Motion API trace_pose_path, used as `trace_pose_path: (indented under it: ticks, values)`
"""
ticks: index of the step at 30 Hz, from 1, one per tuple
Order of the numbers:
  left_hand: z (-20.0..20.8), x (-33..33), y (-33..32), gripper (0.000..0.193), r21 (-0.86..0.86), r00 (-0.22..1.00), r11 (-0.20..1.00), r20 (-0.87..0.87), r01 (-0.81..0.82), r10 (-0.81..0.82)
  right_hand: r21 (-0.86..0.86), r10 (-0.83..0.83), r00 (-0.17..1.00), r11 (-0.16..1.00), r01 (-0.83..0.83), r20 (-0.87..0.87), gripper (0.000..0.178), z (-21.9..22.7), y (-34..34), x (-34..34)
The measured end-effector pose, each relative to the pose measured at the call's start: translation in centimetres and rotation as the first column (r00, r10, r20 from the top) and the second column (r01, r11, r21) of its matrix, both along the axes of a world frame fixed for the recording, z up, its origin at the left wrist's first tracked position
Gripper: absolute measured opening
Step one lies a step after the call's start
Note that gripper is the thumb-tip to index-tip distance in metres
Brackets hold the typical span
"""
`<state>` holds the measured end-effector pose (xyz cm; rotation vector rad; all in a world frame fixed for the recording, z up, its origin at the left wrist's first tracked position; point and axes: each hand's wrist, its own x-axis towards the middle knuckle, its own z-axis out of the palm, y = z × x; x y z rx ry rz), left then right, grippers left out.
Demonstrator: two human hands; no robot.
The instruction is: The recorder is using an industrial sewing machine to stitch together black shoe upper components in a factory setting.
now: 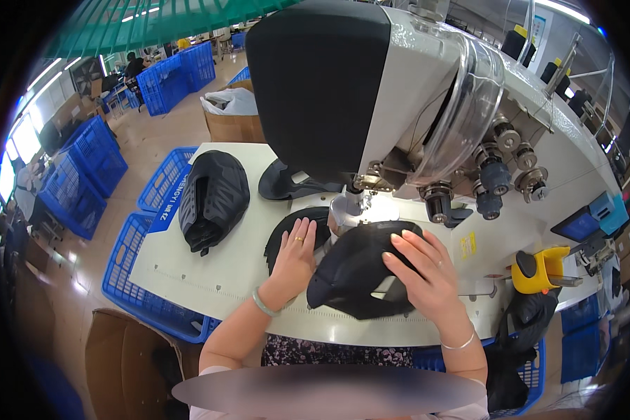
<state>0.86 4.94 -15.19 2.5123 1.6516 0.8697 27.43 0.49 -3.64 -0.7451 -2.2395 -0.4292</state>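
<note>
A black shoe upper (pixel 353 276) lies under the sewing machine's working head (pixel 350 210), at the near side of the lit needle area. My right hand (pixel 427 276) is closed over its right side, fingers on top and thumb hidden. My left hand (pixel 296 259) rests flat, fingers stretched forward, on a dark part (pixel 287 231) just left of the head; whether this belongs to the same upper I cannot tell. Farther left on the white table (pixel 168 262) lies a second black shoe upper (pixel 213 196). Behind my left hand lies a flat black piece (pixel 287 183) with a pale opening.
The machine's dark housing (pixel 315 84) hangs over the table's far side, with tension knobs (pixel 493 175) at right. A yellow holder (pixel 542 269) stands right. Blue crates (pixel 129 269) flank the table at left; a cardboard box (pixel 133 350) sits lower left. Black pieces (pixel 507 378) hang lower right.
</note>
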Motion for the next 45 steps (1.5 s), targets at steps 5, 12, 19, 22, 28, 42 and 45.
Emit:
trace_pose_path:
  ticks: [5, 12, 19, 22, 28, 42, 45]
  values:
    - [5.1, -2.8, -1.0, 0.068, -0.158, 0.911, 0.974, 0.404, 0.161, -0.085, -0.035, -0.003, 0.998, 0.999, 0.005, 0.061, 0.041, -0.5, 2.8, -1.0]
    - [12.0, -1.2, -3.3, 0.056, -0.107, 0.746, 0.877, 0.58, 0.468, -0.327, -0.162, 0.034, 0.996, 0.987, -0.021, 0.081, 0.043, 0.5, 2.6, -0.9]
    - [12.2, 1.3, -3.3, 0.052, 0.163, 0.848, 0.911, 0.333, 0.379, -0.412, -0.2, 0.029, 0.995, 0.98, -0.009, 0.096, 0.044, 1.1, 2.4, -1.0]
    - [12.4, 1.4, -2.9, 0.05, 0.215, 0.913, 0.918, 0.169, 0.334, -0.372, -0.201, 0.035, 0.996, 0.979, -0.019, 0.076, 0.045, 0.9, 2.5, -1.1]
    - [12.8, 1.9, -3.0, 0.044, 0.197, 0.928, 0.932, 0.16, 0.304, -0.336, -0.232, 0.039, 0.997, 0.973, -0.021, 0.071, 0.046, 1.0, 2.5, -0.9]
    - [13.6, 2.8, -3.1, 0.041, 0.257, 0.973, 0.941, 0.01, 0.219, -0.229, -0.296, 0.014, 1.0, 0.955, -0.014, -0.001, 0.049, 1.2, 2.5, -1.1]
    - [13.8, 2.8, -2.8, 0.041, 0.255, 0.97, 0.939, 0.015, 0.229, -0.241, -0.28, 0.017, 1.0, 0.96, -0.018, -0.006, 0.051, 1.0, 2.9, -1.0]
